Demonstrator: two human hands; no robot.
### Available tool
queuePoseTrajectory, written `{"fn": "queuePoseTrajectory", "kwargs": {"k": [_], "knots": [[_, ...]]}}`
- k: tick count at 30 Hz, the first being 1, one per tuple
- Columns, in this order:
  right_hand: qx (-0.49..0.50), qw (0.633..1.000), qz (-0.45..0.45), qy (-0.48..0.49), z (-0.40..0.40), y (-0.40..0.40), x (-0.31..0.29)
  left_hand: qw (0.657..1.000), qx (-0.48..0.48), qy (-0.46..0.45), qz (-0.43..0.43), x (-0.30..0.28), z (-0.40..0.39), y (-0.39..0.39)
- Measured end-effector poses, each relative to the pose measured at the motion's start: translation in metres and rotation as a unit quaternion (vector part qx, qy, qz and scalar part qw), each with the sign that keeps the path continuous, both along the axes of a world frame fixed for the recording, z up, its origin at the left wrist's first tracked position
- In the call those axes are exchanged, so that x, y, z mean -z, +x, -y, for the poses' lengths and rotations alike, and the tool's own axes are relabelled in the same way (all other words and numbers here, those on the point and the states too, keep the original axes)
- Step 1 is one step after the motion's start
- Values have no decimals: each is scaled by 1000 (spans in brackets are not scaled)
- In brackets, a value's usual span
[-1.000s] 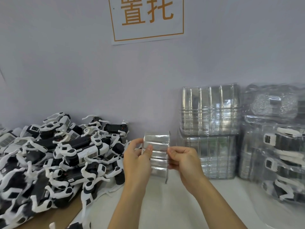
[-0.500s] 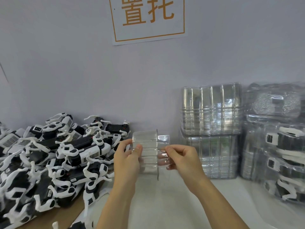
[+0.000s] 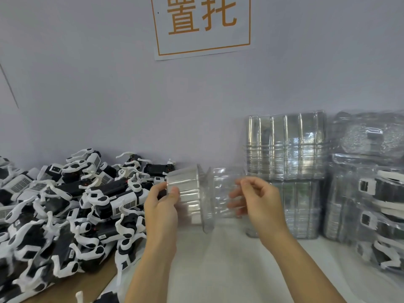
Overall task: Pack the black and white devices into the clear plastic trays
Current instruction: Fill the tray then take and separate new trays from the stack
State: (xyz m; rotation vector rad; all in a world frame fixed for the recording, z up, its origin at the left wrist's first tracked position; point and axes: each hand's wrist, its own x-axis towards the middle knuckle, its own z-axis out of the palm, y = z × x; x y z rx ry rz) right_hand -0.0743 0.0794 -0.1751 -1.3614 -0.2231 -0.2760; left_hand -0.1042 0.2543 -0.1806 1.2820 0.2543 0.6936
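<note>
Two trays part between my hands: left hand (image 3: 162, 201) grips nested stack (image 3: 183, 189), right hand (image 3: 258, 202) pinches single tray (image 3: 220, 193); devices (image 3: 72, 206) lie left.

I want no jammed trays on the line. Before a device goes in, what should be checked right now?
1. Left hand grips one clear tray: ok.
2. Right hand grips the other tray: ok.
3. Trays fully apart: cannot tell, rims look close.
4. Either hand free to pick up a device: not ok.
5. Device pile beside left hand: ok.
6. Spare tray stack present: ok.
</note>
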Motion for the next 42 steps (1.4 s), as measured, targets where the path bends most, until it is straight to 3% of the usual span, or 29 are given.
{"fn": "queuePoseTrajectory", "kwargs": {"k": [7, 15, 22, 29, 33, 37, 39, 42], "knots": [[72, 997, 23, 17, 38, 3, -24, 995, -67, -75, 15, -9, -20, -3], [62, 993, 34, 99, 87, -5, -50, 997, -43, -58, 39, -10, 0, -6], [56, 977, 43, 199, 102, -4, -52, 990, 73, 111, 47, 6, 19, -8], [66, 968, 67, 233, 118, -9, -59, 954, 59, 295, 23, 17, 10, -6], [43, 963, 54, 261, 119, -13, -63, 906, 42, 420, -20, 32, 16, 3], [25, 966, 45, 254, 115, -13, -61, 821, 7, 555, -134, 49, 33, 10], [21, 968, 35, 248, 113, -11, -59, 820, -60, 533, -197, 59, 37, 14], [15, 969, 26, 247, 111, -9, -56, 874, -91, 413, -240, 64, 35, 15]]}}
